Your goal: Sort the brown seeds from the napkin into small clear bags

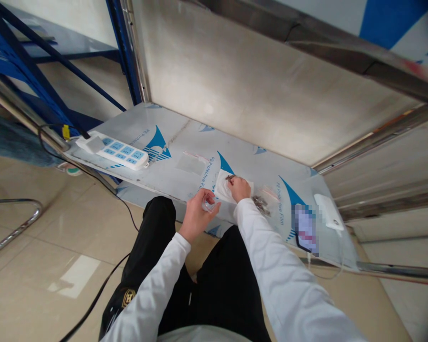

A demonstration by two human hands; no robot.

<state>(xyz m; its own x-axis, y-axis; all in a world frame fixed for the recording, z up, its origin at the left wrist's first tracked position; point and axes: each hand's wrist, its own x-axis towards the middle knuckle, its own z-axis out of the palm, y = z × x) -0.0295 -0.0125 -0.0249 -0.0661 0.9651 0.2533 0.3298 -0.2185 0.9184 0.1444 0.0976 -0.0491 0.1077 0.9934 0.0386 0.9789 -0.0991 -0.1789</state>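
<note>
My left hand (199,212) is curled round a small clear plastic piece (209,204), perhaps a bag or cup; its exact kind is too blurred to tell. To its right, my right hand (240,189) has its fingertips pinched together over a white sheet or shallow dish (223,191). Small dark brown pieces (230,178) show at those fingertips, and whether any are gripped is hidden. Just beyond the right wrist lies a clear plastic bag (265,200) with more small dark pieces. A flat clear bag (190,164) rests farther left on the shelf.
The film-covered metal shelf (178,130) carries a white power strip (116,151) at left. A phone (306,228) and a white power bank (328,211) with a cable lie at right. An upper shelf edge (292,35) crosses overhead. Blue racking (46,71) stands at left.
</note>
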